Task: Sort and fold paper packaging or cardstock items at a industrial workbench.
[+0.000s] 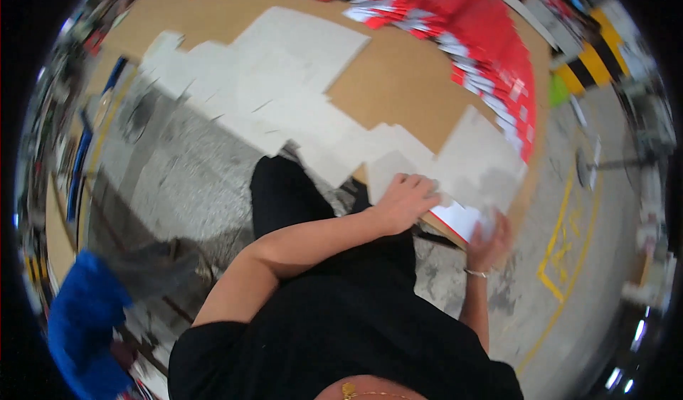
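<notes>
My left hand rests palm down on a flat white cardboard sheet at the near edge of a brown work table. My right hand, blurred and with a thin bracelet at the wrist, grips the lower corner of the same sheet, where a red printed edge shows. More white flat sheets lie spread in overlapping rows over the table's left part.
A long heap of red and white printed flat packs runs along the table's far and right side. A blue cloth-covered thing stands at the lower left on the grey floor. Yellow floor lines and a black-yellow striped post lie to the right.
</notes>
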`<state>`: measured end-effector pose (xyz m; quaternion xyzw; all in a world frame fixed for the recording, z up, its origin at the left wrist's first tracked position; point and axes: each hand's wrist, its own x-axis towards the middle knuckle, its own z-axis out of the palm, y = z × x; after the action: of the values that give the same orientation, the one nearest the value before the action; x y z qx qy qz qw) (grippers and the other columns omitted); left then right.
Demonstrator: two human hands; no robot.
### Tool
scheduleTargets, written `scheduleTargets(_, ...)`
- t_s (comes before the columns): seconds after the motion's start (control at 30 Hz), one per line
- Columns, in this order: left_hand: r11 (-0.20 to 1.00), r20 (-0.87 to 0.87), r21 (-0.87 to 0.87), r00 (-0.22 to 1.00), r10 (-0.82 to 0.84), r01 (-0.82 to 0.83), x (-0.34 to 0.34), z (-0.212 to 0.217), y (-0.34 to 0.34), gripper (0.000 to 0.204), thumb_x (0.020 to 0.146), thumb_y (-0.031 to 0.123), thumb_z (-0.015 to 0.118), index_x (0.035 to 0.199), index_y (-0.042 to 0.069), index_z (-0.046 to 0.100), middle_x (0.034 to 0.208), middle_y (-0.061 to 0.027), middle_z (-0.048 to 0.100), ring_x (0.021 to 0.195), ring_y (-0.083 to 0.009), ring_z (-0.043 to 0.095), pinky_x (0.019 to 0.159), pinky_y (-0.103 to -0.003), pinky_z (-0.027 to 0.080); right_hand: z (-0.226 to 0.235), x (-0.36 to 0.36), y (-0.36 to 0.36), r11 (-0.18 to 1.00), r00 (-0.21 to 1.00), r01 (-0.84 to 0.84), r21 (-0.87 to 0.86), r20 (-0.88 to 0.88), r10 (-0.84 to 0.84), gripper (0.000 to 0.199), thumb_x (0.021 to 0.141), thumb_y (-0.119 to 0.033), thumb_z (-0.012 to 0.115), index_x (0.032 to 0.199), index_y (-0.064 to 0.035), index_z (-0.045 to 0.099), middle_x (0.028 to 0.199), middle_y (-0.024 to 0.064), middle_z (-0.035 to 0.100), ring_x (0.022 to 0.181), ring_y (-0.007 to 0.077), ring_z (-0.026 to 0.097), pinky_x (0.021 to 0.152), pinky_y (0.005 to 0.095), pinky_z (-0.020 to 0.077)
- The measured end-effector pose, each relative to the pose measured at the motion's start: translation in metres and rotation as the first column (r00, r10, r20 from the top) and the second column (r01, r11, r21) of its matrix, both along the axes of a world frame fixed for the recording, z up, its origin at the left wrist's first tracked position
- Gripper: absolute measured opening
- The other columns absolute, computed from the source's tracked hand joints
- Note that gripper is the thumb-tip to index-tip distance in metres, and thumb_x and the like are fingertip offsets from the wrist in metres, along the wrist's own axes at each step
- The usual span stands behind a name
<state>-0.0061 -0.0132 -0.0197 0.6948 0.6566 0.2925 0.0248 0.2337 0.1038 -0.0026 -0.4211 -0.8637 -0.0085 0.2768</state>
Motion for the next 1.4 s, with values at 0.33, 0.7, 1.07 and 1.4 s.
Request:
scheduleTargets(0.33,0.617,0.162,-0.731,0.952,-0.258,0.292,-0.077,0.046,0.012,0.059,0.084,0.023,0.064,0.141,0.029,0.048,0.142,-0.0134,0.045,0.120,-0.0312,0.049,0.089,-0.059,0.043,0.010,-0.048,-0.040,0.874,0.885,-0.454,-0.171,-0.198,0.421,0.017,0.076,-0.003,0.071,0.093,-0.0064,0.071,0.086,0.0074,0.064,0.080,0.0272,0.058,0.074,0.0385,0.0447)
scheduleTargets(0.7,0.943,-0.436,-0.313,0.899,-0.039,-0.111,0.008,0.025,-0.023,0.067,0.088,0.040,0.063,0.149,0.041,0.035,0.144,-0.0335,0.034,0.120,-0.0582,0.041,0.090,-0.073,0.036,0.020,-0.042,-0.106,0.212,0.906,-0.291,-0.933,-0.340,-0.253,0.025,0.095,-0.030,0.063,0.088,-0.0059,0.061,0.077,0.0075,0.063,0.068,0.0203,0.062,0.064,0.0342,0.0523)
scheduleTargets(1.07,0.966,0.091,-0.113,0.971,-0.222,0.231,0.008,0.015,-0.024,0.079,0.075,0.029,0.077,0.138,-0.001,0.041,0.132,-0.0219,0.045,0.119,-0.0378,0.050,0.102,-0.043,0.044,0.024,-0.053,-0.080,0.999,0.967,0.021,-0.036,-0.253,-0.029,0.023,0.090,-0.004,0.058,0.112,0.0033,0.061,0.104,0.0187,0.064,0.093,0.0305,0.064,0.083,0.0413,0.0511)
scheduleTargets(1.4,0.701,-0.008,-0.713,0.999,-0.046,0.026,-0.079,0.104,-0.074,0.065,0.072,0.041,0.080,0.121,0.004,0.059,0.123,-0.0172,0.056,0.124,-0.0328,0.051,0.108,-0.047,0.038,0.053,-0.127,-0.047,0.843,0.739,-0.216,-0.492,0.482,0.471,0.057,0.084,-0.025,0.063,0.137,-0.0093,0.051,0.120,0.0183,0.053,0.110,0.0371,0.051,0.095,0.0529,0.0418)
